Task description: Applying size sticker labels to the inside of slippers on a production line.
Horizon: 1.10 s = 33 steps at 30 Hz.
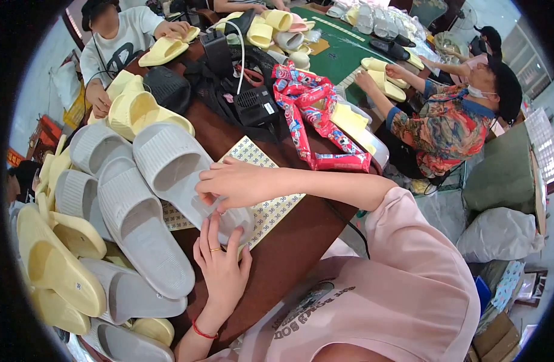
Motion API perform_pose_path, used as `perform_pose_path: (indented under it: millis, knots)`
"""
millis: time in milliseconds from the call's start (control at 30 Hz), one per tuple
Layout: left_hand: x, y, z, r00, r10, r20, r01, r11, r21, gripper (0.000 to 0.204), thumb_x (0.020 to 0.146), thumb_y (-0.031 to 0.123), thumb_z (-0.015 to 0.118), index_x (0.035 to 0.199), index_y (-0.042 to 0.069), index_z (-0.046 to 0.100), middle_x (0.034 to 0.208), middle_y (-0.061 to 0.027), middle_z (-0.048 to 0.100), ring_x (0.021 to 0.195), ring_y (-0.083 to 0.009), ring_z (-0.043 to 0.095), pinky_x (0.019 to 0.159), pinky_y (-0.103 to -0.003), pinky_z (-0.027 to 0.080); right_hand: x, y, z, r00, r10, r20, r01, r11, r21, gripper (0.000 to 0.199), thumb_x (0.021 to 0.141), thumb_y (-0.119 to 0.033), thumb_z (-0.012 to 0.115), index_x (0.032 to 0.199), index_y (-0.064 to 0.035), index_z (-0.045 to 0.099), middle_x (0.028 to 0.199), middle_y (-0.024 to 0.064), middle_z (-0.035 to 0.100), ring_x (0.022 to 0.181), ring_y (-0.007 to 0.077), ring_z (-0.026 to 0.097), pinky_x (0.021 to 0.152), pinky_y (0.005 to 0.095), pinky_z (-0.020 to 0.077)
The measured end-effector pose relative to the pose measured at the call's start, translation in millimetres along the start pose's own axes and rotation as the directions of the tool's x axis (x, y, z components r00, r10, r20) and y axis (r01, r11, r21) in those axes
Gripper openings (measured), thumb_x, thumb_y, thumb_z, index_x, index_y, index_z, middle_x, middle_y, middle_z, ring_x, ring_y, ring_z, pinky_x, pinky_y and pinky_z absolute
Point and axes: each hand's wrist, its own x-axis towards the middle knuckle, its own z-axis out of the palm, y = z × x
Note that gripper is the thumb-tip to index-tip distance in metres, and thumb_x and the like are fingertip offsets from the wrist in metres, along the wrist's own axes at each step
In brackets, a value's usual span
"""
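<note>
Brown tabletop [289,253] crowded with slippers. Nearest, the left hand [221,265] lies with fingers spread loosely against the heel of a grey slipper [174,169], gripping nothing. Just above, the right hand [234,184] pinches something small at that heel, over a sticker sheet [268,211]. Beyond lie yellow slippers [135,108] and red wrappers [307,108].

The grey slipper [168,169] looks like matt, soft foam with fine ribbing across its strap. The counter [289,241] is smooth, reddish-brown wood with slight sheen; at one o'clock, the red wrappers [310,111] look glossy plastic.
</note>
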Motion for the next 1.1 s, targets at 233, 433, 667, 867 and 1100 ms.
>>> perform_pose_path:
  millis: [233, 433, 667, 867, 1100]
  knots:
    - [1.2, 1.0, -1.1, 1.0, 0.003, -0.022, -0.003, 1.0, 0.005, 0.044, 0.076, 0.009, 0.068, 0.118, 0.011, 0.055, 0.144, -0.0195, 0.032, 0.133, -0.0368, 0.03, 0.106, -0.049, 0.021, 2.7, 2.0, 5.6, 0.999, 0.008, -0.042, -0.007, 1.0, 0.026, 0.023, 0.072, -0.023, 0.072, 0.088, -0.0138, 0.058, 0.092, 0.0004, 0.055, 0.099, 0.0206, 0.052, 0.083, 0.0391, 0.0342]
    - [0.7, 0.6, -1.5, 1.0, 0.028, 0.0, -0.028, 0.999, 0.016, 0.043, 0.077, 0.01, 0.068, 0.118, 0.011, 0.055, 0.145, -0.0194, 0.032, 0.134, -0.0365, 0.028, 0.107, -0.05, 0.021, 4.5, 8.2, -1.1, 0.999, -0.002, 0.037, -0.003, 0.992, 0.125, 0.025, 0.071, -0.023, 0.071, 0.091, -0.0141, 0.059, 0.092, 0.0, 0.055, 0.1, 0.0199, 0.051, 0.084, 0.0379, 0.0333]
    - [0.2, -0.7, 0.4, 0.999, 0.028, 0.021, -0.029, 0.999, 0.045, 0.041, 0.077, 0.01, 0.068, 0.117, 0.011, 0.055, 0.146, -0.0197, 0.029, 0.135, -0.0374, 0.027, 0.106, -0.05, 0.021, 1.8, 5.5, -3.1, 1.0, -0.017, 0.003, 0.017, 0.997, 0.075, 0.025, 0.071, -0.02, 0.07, 0.093, -0.0138, 0.06, 0.094, 0.0014, 0.055, 0.1, 0.0212, 0.051, 0.085, 0.0381, 0.0332]
    - [-1.1, 1.1, 0.1, 0.999, -0.01, -0.033, 0.01, 1.0, 0.012, 0.042, 0.077, 0.01, 0.068, 0.116, 0.01, 0.055, 0.147, -0.0187, 0.03, 0.135, -0.0367, 0.027, 0.106, -0.05, 0.02, 0.8, -0.6, -1.4, 0.999, -0.004, 0.04, 0.001, 0.998, 0.059, 0.022, 0.076, -0.019, 0.065, 0.095, -0.013, 0.056, 0.096, 0.0008, 0.052, 0.099, 0.0186, 0.049, 0.085, 0.0364, 0.0337]
    - [-0.6, -2.2, -0.8, 0.998, 0.017, 0.068, -0.021, 0.998, 0.062, 0.042, 0.077, 0.011, 0.066, 0.118, 0.011, 0.054, 0.148, -0.0212, 0.026, 0.135, -0.0395, 0.025, 0.106, -0.051, 0.02, 2.4, 3.0, -5.4, 0.998, -0.01, 0.059, 0.005, 0.996, 0.092, 0.023, 0.075, -0.02, 0.067, 0.094, -0.0132, 0.056, 0.096, 0.0007, 0.052, 0.099, 0.0192, 0.049, 0.086, 0.0379, 0.0331]
